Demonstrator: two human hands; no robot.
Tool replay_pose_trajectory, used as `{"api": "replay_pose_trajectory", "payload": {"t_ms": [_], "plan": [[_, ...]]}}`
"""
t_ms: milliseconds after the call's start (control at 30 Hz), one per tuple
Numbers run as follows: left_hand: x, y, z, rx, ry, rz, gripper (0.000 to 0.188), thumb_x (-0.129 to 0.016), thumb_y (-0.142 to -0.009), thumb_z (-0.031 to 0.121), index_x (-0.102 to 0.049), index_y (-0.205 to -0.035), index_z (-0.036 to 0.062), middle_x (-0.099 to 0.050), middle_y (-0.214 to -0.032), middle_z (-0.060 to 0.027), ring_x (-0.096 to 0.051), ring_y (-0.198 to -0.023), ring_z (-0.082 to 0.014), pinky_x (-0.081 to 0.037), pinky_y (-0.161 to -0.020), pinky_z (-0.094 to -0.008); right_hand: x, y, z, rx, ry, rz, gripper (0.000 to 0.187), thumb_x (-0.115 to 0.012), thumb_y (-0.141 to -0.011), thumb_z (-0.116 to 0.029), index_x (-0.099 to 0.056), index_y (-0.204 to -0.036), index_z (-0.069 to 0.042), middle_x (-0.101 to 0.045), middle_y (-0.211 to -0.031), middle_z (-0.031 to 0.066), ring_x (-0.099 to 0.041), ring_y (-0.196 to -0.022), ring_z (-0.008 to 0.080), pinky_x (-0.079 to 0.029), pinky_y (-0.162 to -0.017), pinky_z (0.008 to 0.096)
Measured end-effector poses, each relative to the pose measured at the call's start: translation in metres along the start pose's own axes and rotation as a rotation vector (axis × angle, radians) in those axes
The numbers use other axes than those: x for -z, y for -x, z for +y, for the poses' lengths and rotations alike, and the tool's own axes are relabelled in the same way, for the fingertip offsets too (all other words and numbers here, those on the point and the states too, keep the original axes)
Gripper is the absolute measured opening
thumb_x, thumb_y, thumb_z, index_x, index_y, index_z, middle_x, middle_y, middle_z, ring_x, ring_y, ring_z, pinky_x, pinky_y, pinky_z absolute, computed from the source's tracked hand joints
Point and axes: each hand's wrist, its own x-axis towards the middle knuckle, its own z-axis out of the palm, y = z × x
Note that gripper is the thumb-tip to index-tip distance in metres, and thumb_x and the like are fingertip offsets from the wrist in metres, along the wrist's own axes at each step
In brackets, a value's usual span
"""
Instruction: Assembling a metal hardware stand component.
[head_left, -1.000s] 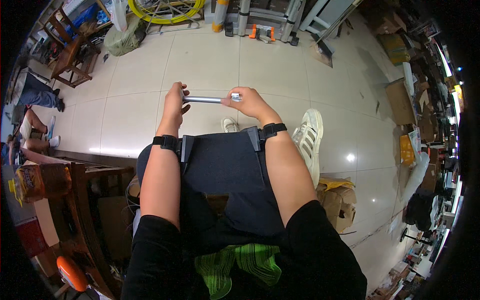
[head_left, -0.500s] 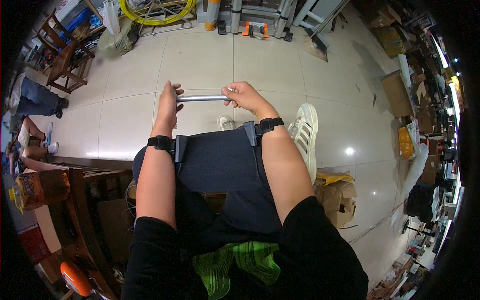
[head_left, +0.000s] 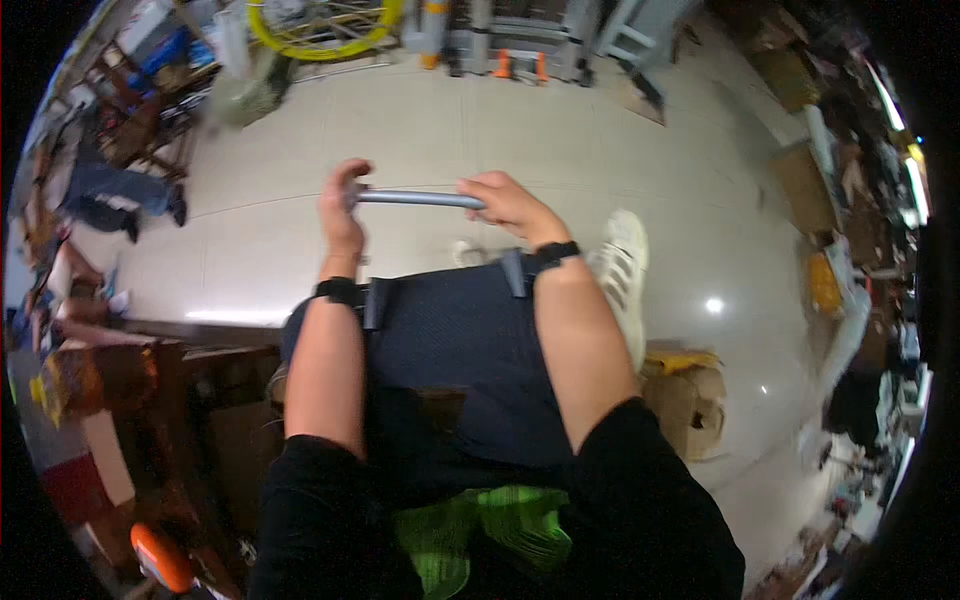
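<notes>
Far left: jug with yellow cap [head_left: 100, 380] on its side at the bench end, orange oval object [head_left: 160, 557] lower down. Both well apart from the hands, so out of the working zone. Another person's jeans-clad legs [head_left: 125, 190] beyond, blurred.

Yellow coil [head_left: 375, 35] on the floor at the top, well apart from the hands.

Left hand [head_left: 343, 210] is upright at the left end of the metal tube [head_left: 420, 199]. Fingers curl inward above that end; blur hides the contact, so can't tell if they pinch it or just back it up. Palm side faces the tube, probably to steady or stop that end.

Tube is nearly level between the two hands, in front of the knees, over the floor. Mid-length is bare. Gripping only near the ends likely keeps it controllable and leaves the middle in view. Dark trousers [head_left: 450, 330] just below; tube is clear of the lap.

Right hand [head_left: 510, 208] is at the right end: thumb and fingers pinch the tube, thumb on the near-top side, remaining fingers folded under. That looks like the firmer grip. Black strap [head_left: 557, 254] on the wrist, behind the grip, so it doesn't foul the tube.

Right of that: white shoe [head_left: 622, 285] planted on the tiles, likely for a stable seat. Torn cardboard box [head_left: 690, 410] beside it, within reach.
</notes>
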Motion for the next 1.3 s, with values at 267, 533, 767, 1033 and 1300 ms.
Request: {"api": "replay_pose_trajectory", "payload": {"t_ms": [267, 533, 767, 1033, 1300], "plan": [[-0.032, 0.002, -0.060, 0.402, -0.393, 0.088, 0.041, -0.041, -0.091, 0.038, -0.051, -0.092, -0.0020, -0.056, -0.073, -0.0139, -0.055, -0.069, -0.0240, -0.046, -0.064, -0.0353, 0.017, 0.011, 0.013, 0.178, 0.224, 0.451, 0.024, -0.055, -0.087, -0.026, -0.057, -0.084, -0.003, -0.050, -0.066, 0.0001, -0.046, -0.056, 0.0064, -0.040, -0.051, 0.0211], [-0.024, 0.000, -0.021, 0.671, -0.175, 0.132, 0.049, -0.044, -0.084, 0.052, -0.047, -0.099, 0.0051, -0.050, -0.082, -0.0064, -0.046, -0.071, -0.0169, -0.042, -0.062, -0.0327, -0.002, 0.008, -0.001, 0.165, 0.387, 0.321, 0.016, -0.060, -0.083, -0.018, -0.055, -0.078, -0.003, -0.054, -0.066, 0.0015, -0.049, -0.060, 0.0060, -0.035, -0.050, 0.0204], [-0.023, 0.005, -0.015, 0.887, 0.096, 0.128, 0.040, -0.037, -0.083, 0.041, -0.047, -0.107, 0.0113, -0.046, -0.087, -0.0013, -0.043, -0.077, -0.0157, -0.039, -0.065, -0.0375, -0.003, 0.010, 0.006, 0.271, 0.481, 0.318, 0.017, -0.064, -0.079, -0.014, -0.055, -0.075, -0.001, -0.055, -0.063, 0.0025, -0.050, -0.058, 0.0072, -0.040, -0.053, 0.0216], [-0.014, 0.000, -0.053, 0.277, -0.391, 0.093, 0.042, -0.033, -0.091, 0.038, -0.057, -0.099, 0.0054, -0.059, -0.091, -0.0072, -0.051, -0.081, -0.0173, -0.041, -0.070, -0.0313, -0.002, 0.012, -0.003, 0.255, 0.705, 0.392, 0.024, -0.065, -0.079, -0.024, -0.058, -0.070, -0.003, -0.056, -0.060, 0.0034, -0.048, -0.056, 0.0089, -0.038, -0.050, 0.0262], [-0.023, -0.006, -0.004, 0.348, -0.006, 0.173, 0.038, -0.038, -0.089, 0.036, -0.056, -0.104, 0.0062, -0.059, -0.096, -0.0029, -0.051, -0.075, -0.0102, -0.037, -0.058, -0.0230, -0.005, 0.012, -0.011, 0.143, 0.295, 0.208, 0.027, -0.063, -0.081, -0.029, -0.057, -0.076, -0.004, -0.059, -0.063, 0.0026, -0.048, -0.055, 0.0074, -0.038, -0.052, 0.0216]]}}
